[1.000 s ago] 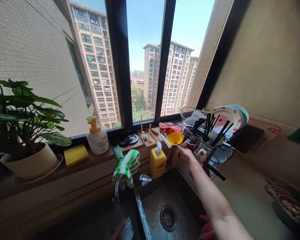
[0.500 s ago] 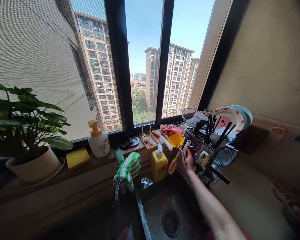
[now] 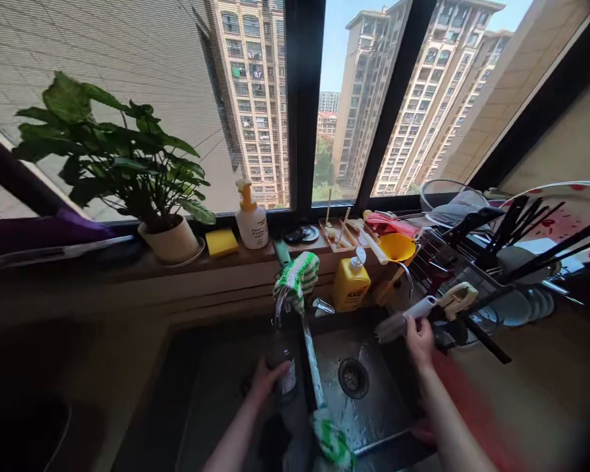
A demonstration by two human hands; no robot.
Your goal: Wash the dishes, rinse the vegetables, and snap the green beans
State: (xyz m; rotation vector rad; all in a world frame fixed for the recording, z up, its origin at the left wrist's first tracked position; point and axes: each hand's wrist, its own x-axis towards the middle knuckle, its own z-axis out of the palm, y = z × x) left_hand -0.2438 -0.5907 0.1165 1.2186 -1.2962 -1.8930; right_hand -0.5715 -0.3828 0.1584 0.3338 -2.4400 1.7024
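Observation:
My left hand (image 3: pixel 265 383) is closed around a clear bottle (image 3: pixel 288 380) with a pale label, low in the left basin. The bottle is below the running tap, whose spout has a green-and-white striped cloth (image 3: pixel 299 272) draped over it. Above the right basin, my right hand (image 3: pixel 419 337) grips a brush (image 3: pixel 417 308) with a white handle. Its grey head is blurred and points left, toward the basin. A second striped cloth (image 3: pixel 332 436) lies over the front end of the divider between the basins.
At the back of the sink stands a yellow pump bottle (image 3: pixel 351 283). Right of it are a yellow funnel (image 3: pixel 397 248) and a dish rack (image 3: pixel 472 272) with chopsticks and plates. A white pump bottle (image 3: pixel 252 226), a yellow sponge (image 3: pixel 221 242) and a potted plant (image 3: pixel 172 241) line the sill.
My right hand has come away from the rack side, down and toward me, with the brush in it. My left hand and the bottle now show clearly in the left basin. The view has turned left and down.

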